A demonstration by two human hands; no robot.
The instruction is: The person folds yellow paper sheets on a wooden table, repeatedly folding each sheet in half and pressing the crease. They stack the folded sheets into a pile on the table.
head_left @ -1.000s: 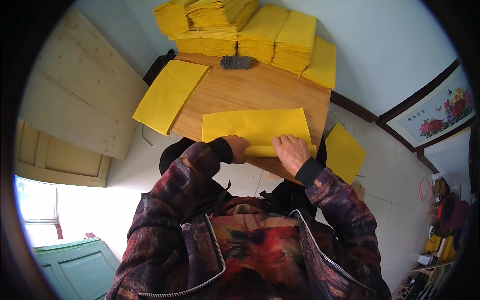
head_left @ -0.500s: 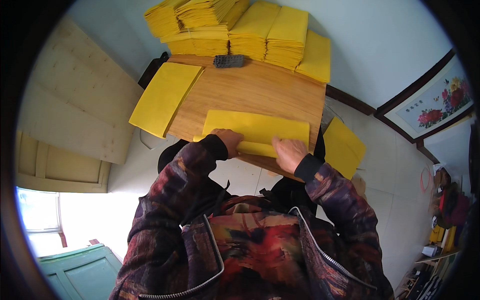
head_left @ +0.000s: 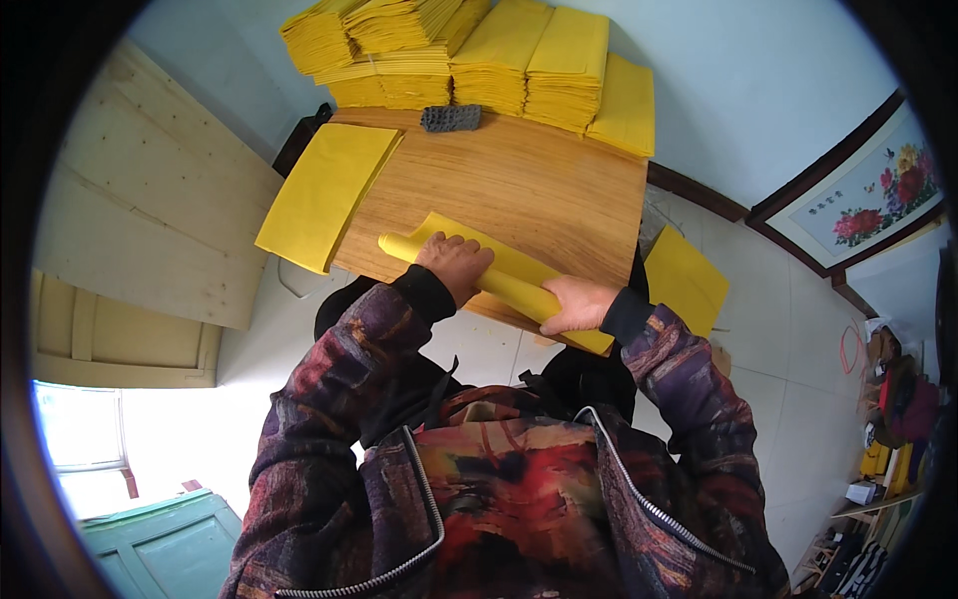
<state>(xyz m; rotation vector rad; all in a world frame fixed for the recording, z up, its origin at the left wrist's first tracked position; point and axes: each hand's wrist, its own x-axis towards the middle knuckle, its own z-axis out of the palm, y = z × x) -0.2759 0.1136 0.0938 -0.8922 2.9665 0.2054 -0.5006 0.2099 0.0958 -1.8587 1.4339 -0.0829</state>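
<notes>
Table: upper centre of the frame; yellow stacks line its far edge
Yellow sheet: frame centre, at the near edge; now slanting down rightward, its flat part narrower than half a second ago; the rolling seems further along
Left hand: fingers curled over it, gripping
Right hand: fingers gripping nearer its lower-right end

Matt, paper-like rolled sheet, smooth wood-grain tabletop, metal-toothed zip.
</notes>
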